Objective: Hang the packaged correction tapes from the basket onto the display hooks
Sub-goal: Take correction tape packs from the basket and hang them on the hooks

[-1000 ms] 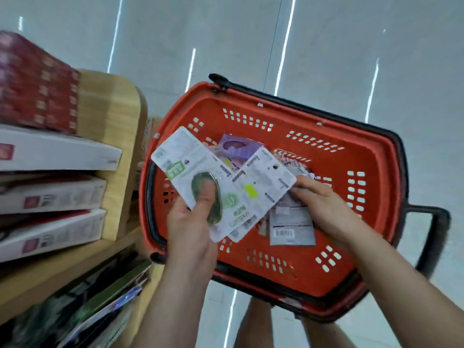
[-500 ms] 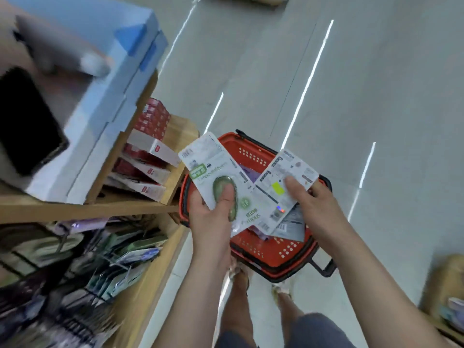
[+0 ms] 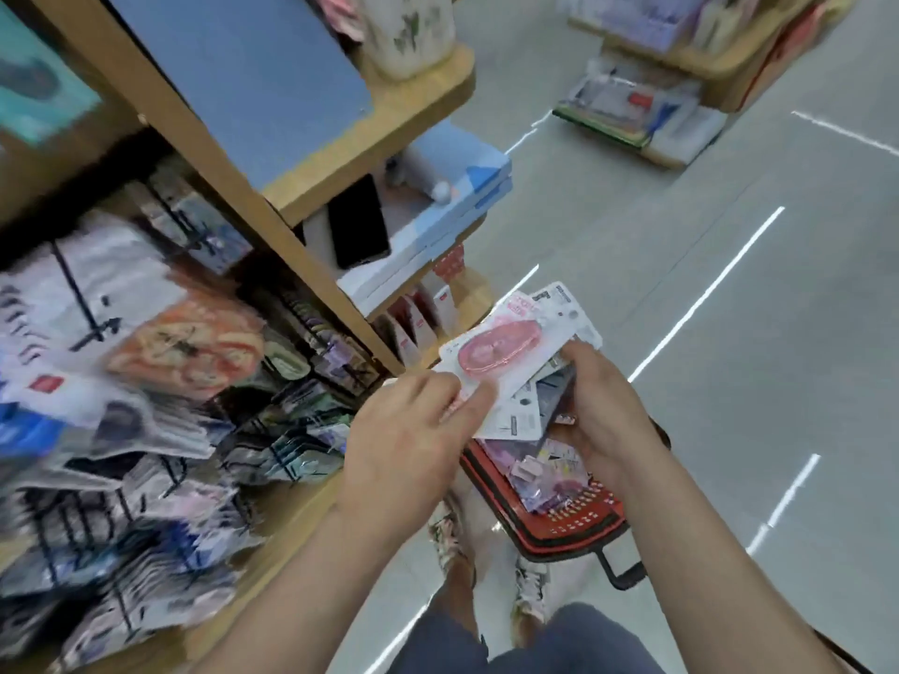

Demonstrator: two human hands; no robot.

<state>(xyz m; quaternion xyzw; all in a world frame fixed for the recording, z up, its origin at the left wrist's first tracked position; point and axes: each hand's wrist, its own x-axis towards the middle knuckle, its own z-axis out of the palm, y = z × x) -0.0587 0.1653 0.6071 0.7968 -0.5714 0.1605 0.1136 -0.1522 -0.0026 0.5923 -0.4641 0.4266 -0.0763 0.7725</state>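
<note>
Both hands hold a fanned stack of packaged correction tapes above the red basket on the floor. The top pack is a pink correction tape on a white card. My left hand pinches its near left corner. My right hand grips the remaining packs from the right side. More packs lie in the basket. The display hooks, loaded with blurred hanging packs, are to the left under the wooden shelf.
A slanted wooden shelf post runs from the upper left toward my hands. Blue boxes and a black phone lie on a shelf above. Bagged goods crowd the left. Another display stand is across the aisle floor.
The view has swung up from the basket to the shelves. A pink pack now lies on top instead of the green one, and my hands have risen above the basket toward the hooks.
</note>
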